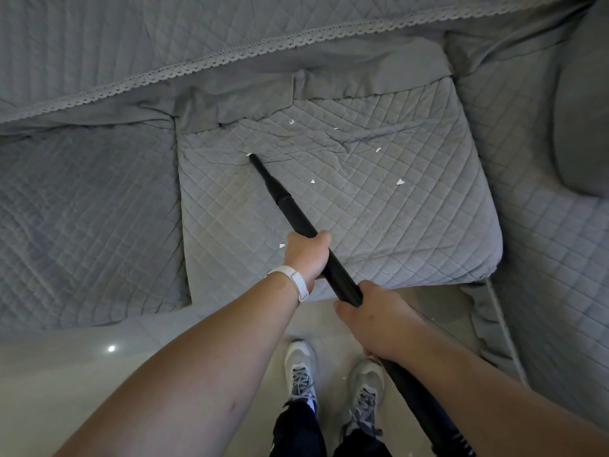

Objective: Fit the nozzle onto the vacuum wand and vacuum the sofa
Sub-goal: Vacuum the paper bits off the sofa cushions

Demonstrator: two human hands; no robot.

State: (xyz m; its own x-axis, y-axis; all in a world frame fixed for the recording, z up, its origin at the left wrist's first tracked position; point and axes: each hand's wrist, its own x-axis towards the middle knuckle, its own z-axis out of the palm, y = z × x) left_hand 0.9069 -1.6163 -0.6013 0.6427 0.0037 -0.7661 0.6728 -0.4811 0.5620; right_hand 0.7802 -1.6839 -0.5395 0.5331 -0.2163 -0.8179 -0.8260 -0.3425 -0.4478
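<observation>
On the sofa cushion [362, 225]: seven paper scraps [399, 182]; one nozzle [268, 178].

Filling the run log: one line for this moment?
left hand, right hand: grip wand | nozzle tip at paper scrap | scraps remain on cushion

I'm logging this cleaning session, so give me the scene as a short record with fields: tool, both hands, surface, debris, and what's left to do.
tool: long black vacuum wand with narrow black crevice nozzle fitted
left hand: left hand wrapped around the wand, white wristband on wrist
right hand: right hand gripping the wand lower down
surface: grey quilted sofa seat cushion
nozzle tip: at a white paper scrap near the cushion's back left
debris: about six more white scraps scattered over the cushion, e.g.
remaining: scraps not yet vacuumed
</observation>
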